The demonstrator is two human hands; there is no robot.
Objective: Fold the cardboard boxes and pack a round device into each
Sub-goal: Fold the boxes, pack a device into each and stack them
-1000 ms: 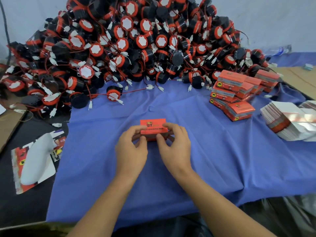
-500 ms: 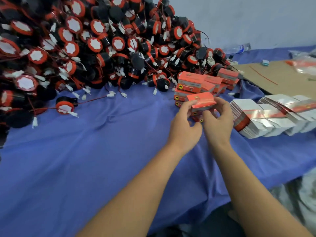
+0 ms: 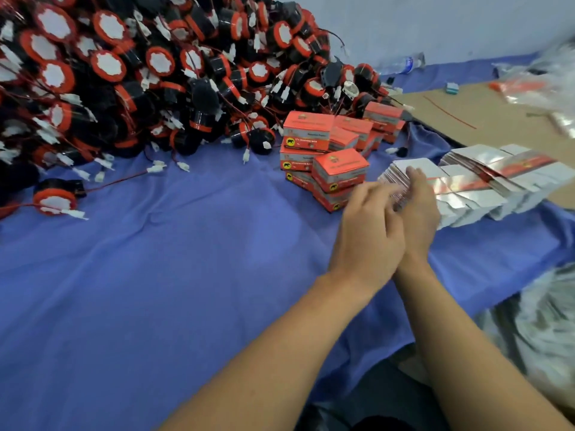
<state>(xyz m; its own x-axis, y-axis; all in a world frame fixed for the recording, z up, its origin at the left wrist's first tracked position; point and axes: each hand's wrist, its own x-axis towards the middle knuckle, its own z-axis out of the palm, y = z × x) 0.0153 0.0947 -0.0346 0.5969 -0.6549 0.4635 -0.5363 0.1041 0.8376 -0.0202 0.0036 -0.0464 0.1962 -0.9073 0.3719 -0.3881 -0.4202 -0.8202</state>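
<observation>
A big heap of round black-and-red devices (image 3: 149,73) with white plugs fills the far left. One loose device (image 3: 56,199) lies apart on the blue cloth. Folded orange boxes (image 3: 326,150) are piled in the middle, and the nearest box (image 3: 339,174) sits on top at the front. Just right of them lies a fanned stack of flat silver-and-orange box blanks (image 3: 473,181). My right hand (image 3: 418,209) rests its straight fingers on the near end of that stack. Blurred, with loose fingers, my left hand (image 3: 367,227) holds nothing and partly covers the right hand's thumb.
Blue cloth (image 3: 155,275) covers the table. A brown cardboard sheet (image 3: 485,113) lies at the far right with clear bags (image 3: 547,79) on it. A plastic bottle (image 3: 401,65) lies by the wall. Shiny plastic (image 3: 535,331) hangs past the table's right edge.
Both hands carried the closed orange box right, set it on the pile of folded boxes and let go. They now reach the flat blanks. The view swung right.
</observation>
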